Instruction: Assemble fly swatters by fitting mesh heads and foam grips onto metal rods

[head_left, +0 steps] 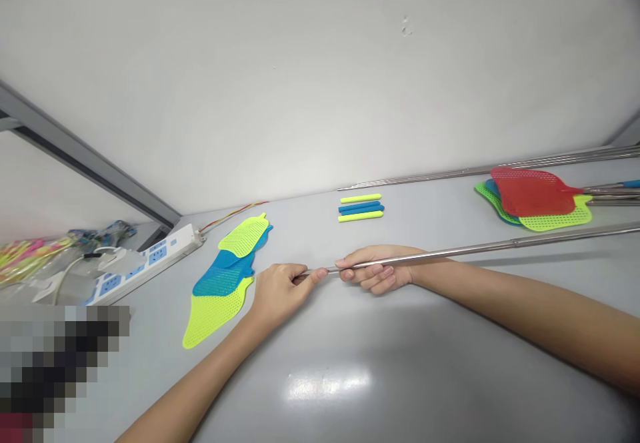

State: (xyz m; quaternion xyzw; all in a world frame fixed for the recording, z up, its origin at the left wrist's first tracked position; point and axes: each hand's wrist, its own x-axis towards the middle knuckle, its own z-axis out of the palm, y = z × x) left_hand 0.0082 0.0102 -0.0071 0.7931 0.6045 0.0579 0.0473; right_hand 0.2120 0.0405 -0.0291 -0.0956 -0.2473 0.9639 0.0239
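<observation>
A thin metal telescopic rod (470,248) runs from the centre out past the right edge, held above the table. My left hand (283,291) pinches its narrow left end between thumb and fingers. Close beside it, my right hand (373,271) is closed round the rod with the palm turned up. Left of my left hand lie overlapping fly swatter heads: a yellow-green one (245,235), a blue one (225,276) and another yellow-green one (213,316). Beyond my hands are several short plastic tubes, with a yellow-green one (361,216) nearest and a blue one (360,208) behind it.
Swatters with a red head (533,193) on top are stacked at right. Several metal rods (450,174) lie along the white wall (320,83). At left are a power strip (150,263) and plastic bags (35,260) of colourful pieces. The grey table (400,376) spreads below.
</observation>
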